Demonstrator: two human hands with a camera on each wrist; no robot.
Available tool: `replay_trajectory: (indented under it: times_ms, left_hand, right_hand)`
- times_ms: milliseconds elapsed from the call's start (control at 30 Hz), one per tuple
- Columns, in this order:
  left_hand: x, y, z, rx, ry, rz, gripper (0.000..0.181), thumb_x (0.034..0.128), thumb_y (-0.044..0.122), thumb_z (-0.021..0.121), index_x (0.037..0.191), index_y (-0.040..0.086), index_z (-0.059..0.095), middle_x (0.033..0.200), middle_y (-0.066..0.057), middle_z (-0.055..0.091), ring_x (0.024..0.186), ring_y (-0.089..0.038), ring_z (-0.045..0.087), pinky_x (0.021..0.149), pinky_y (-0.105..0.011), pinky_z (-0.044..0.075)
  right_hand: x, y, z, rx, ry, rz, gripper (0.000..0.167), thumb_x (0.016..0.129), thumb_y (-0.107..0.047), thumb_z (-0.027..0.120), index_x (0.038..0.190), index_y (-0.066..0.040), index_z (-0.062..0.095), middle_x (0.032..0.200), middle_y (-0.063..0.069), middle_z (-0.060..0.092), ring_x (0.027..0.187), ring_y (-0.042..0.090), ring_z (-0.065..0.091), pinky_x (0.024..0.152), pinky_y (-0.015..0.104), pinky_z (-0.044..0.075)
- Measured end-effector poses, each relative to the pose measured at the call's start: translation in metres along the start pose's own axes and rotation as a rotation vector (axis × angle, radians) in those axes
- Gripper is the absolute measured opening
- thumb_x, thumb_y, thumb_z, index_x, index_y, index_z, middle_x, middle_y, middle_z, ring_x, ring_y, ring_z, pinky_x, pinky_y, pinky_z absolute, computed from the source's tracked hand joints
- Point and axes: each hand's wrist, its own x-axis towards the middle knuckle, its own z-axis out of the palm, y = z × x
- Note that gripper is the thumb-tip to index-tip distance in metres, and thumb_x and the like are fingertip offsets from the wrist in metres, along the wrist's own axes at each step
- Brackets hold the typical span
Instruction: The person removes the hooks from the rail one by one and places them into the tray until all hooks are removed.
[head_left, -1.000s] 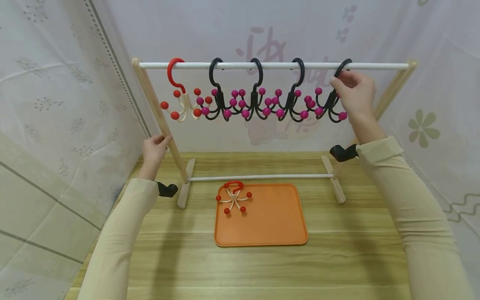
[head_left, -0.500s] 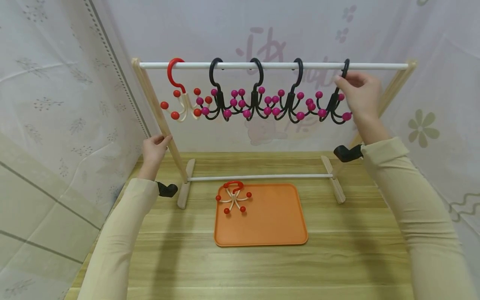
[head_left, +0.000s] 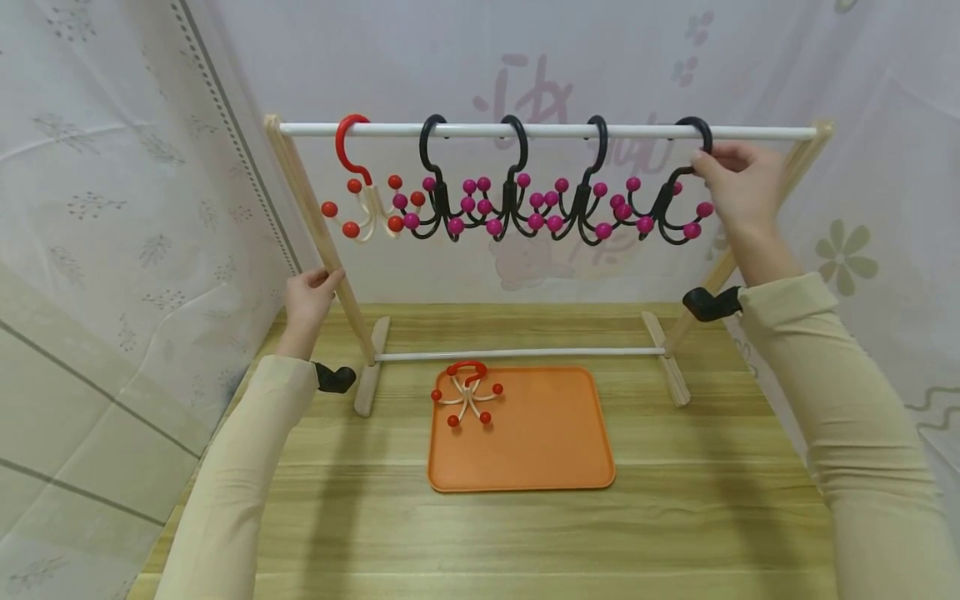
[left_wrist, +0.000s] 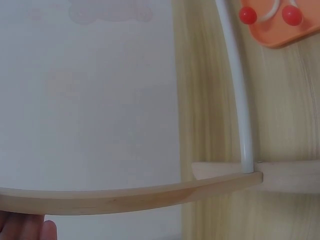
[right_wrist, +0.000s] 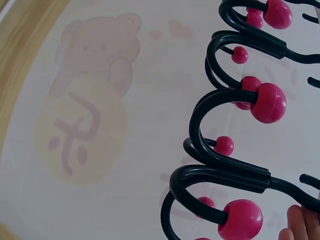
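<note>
A wooden rack (head_left: 480, 131) with a white top rail carries a red-and-cream hanger (head_left: 367, 208) with red balls and several black octopus-style hangers (head_left: 510, 200) with pink balls. My right hand (head_left: 750, 187) pinches the hook of the rightmost black hanger (head_left: 663, 204), which stays looped over the rail, body tilted. In the right wrist view its fingertips (right_wrist: 300, 222) lie against the hook's neck. My left hand (head_left: 309, 302) grips the rack's left post (left_wrist: 125, 197); part of its grasp is hidden behind the wood in the left wrist view.
An orange tray (head_left: 555, 442) lies on the wooden table (head_left: 525, 542), with another red-and-cream hanger (head_left: 468, 393) at its upper left. A lower white bar (head_left: 525, 354) joins the rack's feet (head_left: 367, 387). Patterned cloth (head_left: 862, 167) hangs behind.
My right hand has moved a little to the right. The rightmost black hanger's hook has swivelled from bowing left to bowing right. My left hand has stayed still.
</note>
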Motion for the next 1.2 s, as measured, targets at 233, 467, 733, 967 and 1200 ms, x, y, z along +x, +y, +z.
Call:
replay_trajectory:
  times_ms: [233,467,733,967,1200]
  left_hand:
    - [0.001,0.0,0.0,-0.012,0.0,0.0,0.052,0.0859,0.032,0.057,0.123,-0.004,0.049,0.119,-0.019,0.051,0.104,-0.027,0.051,0.085,-0.033,0.043]
    - [0.0,0.0,-0.001,0.009,0.01,0.012,0.049,0.0862,0.032,0.056,0.121,-0.003,0.052,0.116,-0.019,0.053,0.101,-0.026,0.052,0.083,-0.031,0.044]
    - [0.001,0.0,-0.001,0.016,0.007,0.026,0.048,0.0866,0.032,0.055,0.119,-0.004,0.053,0.114,-0.019,0.055,0.098,-0.023,0.053,0.08,-0.027,0.045]
    - [0.002,-0.002,0.0,0.008,0.009,0.033,0.047,0.0864,0.033,0.055,0.117,-0.003,0.055,0.112,-0.019,0.056,0.091,-0.016,0.054,0.073,-0.023,0.044]
    - [0.002,-0.001,0.0,0.007,0.005,0.034,0.048,0.0865,0.034,0.055,0.118,-0.003,0.054,0.113,-0.019,0.055,0.095,-0.02,0.053,0.077,-0.027,0.044]
  right_hand:
    - [0.003,-0.002,-0.004,-0.009,-0.041,0.044,0.034,0.075,-0.019,0.071,0.104,-0.004,0.064,0.08,-0.003,0.062,0.075,0.009,0.06,0.067,0.015,0.043]
    - [0.005,-0.004,-0.005,-0.002,-0.044,0.051,0.018,0.077,-0.013,0.069,0.094,-0.006,0.066,0.078,-0.002,0.06,0.072,0.01,0.06,0.063,0.012,0.045]
    - [0.005,-0.007,-0.006,0.027,-0.004,-0.002,0.018,0.075,-0.016,0.071,0.092,-0.009,0.069,0.077,-0.001,0.062,0.071,0.01,0.059,0.069,0.016,0.045]
    - [0.006,-0.01,-0.012,0.048,0.013,0.031,0.034,0.071,-0.024,0.073,0.1,-0.008,0.067,0.085,0.001,0.062,0.079,0.012,0.059,0.082,0.02,0.042]
    - [0.005,-0.017,-0.019,0.147,0.022,0.0,0.026,0.07,-0.017,0.074,0.093,-0.005,0.069,0.078,0.002,0.063,0.072,0.012,0.06,0.075,0.017,0.045]
